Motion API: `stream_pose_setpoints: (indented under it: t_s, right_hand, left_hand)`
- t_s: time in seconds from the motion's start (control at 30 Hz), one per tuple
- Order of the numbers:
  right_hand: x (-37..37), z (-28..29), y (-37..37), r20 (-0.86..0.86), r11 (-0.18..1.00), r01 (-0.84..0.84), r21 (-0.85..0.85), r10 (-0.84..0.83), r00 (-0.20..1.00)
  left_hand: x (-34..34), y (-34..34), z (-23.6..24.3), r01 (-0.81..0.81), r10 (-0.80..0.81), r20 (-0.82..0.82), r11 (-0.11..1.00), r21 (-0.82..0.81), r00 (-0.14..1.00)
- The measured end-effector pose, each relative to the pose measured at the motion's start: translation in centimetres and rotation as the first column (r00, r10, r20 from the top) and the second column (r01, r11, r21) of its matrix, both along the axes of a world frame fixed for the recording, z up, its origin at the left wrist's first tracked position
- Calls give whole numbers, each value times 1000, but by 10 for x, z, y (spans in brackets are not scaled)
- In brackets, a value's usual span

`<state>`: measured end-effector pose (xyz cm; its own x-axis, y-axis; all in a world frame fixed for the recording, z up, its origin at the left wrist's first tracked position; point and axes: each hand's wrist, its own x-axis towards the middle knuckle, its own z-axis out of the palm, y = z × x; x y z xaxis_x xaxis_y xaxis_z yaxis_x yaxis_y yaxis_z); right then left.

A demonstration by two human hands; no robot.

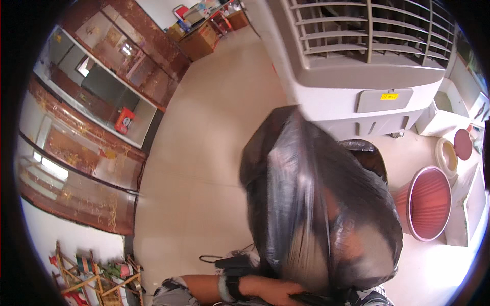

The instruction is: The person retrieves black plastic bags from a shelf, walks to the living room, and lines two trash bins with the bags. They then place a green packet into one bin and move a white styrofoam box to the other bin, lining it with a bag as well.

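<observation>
A large translucent black plastic bag [311,194] billows in front of me. At the lower edge, my left hand [270,290], with a dark band on its wrist, is closed on the bag's gathered dark plastic. A blurred skin-coloured shape shows through the bag's lower right, apparently my right hand [348,245]; its fingers are hidden by the plastic. Another dark plastic-lined shape [365,153] is partly visible behind the bag.
A grey air cooler [367,102] stands ahead. At right are a red pleated bin [426,204], a round tub [446,155] and white containers [439,115]. Glass-fronted brown panels [76,153] and a wooden rack [81,275] line the left; a desk [196,43] stands beyond.
</observation>
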<state>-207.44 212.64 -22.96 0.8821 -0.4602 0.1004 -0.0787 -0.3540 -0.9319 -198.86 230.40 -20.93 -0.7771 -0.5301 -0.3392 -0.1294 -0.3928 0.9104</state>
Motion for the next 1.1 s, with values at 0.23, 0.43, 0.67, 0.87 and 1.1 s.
stream_pose_setpoints:
  t_s: [0.23,0.43,0.67,0.87,1.1]
  right_hand:
    - [-58,18,-3,-27,986,168,4,-168,985]
    - [-85,38,-6,22,936,334,-115,-334,942]
    - [-126,94,-45,233,640,511,-574,-470,851]
    - [-203,122,-110,227,249,487,-837,-652,723]
    - [-302,64,-146,78,178,403,-898,-836,544]
  left_hand:
    - [51,1,33,-250,265,78,955,-162,961]
    - [21,-67,49,-178,180,-32,900,-398,983]
    - [-46,-78,39,171,-210,-85,926,-337,974]
    - [-50,-136,22,-384,375,-113,810,-442,920]
    - [-138,-233,-18,-780,871,-247,491,387,425]
